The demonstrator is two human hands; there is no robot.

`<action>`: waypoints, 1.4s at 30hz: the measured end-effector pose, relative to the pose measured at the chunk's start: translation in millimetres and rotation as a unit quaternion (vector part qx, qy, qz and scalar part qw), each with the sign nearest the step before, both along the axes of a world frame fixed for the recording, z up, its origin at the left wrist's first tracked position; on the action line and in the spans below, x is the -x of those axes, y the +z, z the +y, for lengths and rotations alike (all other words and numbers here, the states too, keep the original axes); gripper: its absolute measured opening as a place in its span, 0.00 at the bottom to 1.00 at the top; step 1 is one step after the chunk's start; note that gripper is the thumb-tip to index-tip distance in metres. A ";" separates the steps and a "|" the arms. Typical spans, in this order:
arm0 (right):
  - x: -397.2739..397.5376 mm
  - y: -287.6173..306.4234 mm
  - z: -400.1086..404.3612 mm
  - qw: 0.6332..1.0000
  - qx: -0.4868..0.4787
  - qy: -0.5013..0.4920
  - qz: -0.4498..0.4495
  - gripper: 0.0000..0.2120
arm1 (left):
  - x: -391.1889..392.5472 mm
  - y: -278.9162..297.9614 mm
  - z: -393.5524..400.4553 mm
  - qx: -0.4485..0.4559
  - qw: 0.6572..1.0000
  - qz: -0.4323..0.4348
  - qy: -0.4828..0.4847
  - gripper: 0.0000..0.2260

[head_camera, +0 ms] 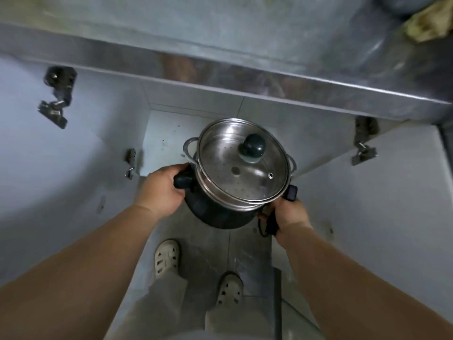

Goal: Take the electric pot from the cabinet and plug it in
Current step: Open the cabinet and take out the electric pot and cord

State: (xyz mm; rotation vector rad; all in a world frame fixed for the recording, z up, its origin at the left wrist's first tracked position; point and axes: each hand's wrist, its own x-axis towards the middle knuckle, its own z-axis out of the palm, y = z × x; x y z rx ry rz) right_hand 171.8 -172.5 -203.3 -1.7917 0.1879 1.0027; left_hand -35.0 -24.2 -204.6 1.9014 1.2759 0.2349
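1. A steel tabletop point(245, 33) fills the top of the view, well above and beyond both hands; its shiny front edge runs slantwise from upper left to the right side.
2. Two white cabinet doors stand swung open: the left door point(61, 155) lies out past the left hand, the right door point(380, 192) out past the right hand. Metal hinges point(57, 94) show on their inner faces.
3. The cabinet point(166, 138) opens under the tabletop edge, its pale floor and back wall just beyond the fingers of the left hand.
4. A grey tiled floor point(208, 253) lies below the hands, with two light sandals point(166, 258) standing on it near the bottom centre.
5. The electric pot point(220, 212) hangs in the air between the two hands, in front of the cabinet opening and above the floor. It has a black body, a steel steamer ring and a glass lid point(242, 163) with a dark knob point(252, 146), and it tilts slightly.
6. The left hand point(164, 190) has its fingers curled round the black side handle point(183, 180) on the pot's left.
7. The right hand point(289, 217) grips the pot's right side, its fingers curled; a black cord point(268, 227) is bunched in the same hand, beside the palm.
8. A yellowish cloth point(429, 23) lies on the tabletop at the far upper right, well away from the right hand.
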 end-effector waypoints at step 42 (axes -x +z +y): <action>34.6 414.9 59.3 0.929 -0.147 0.174 -0.290 0.10 | 50.3 392.1 40.6 -0.070 0.974 -0.194 0.089 0.20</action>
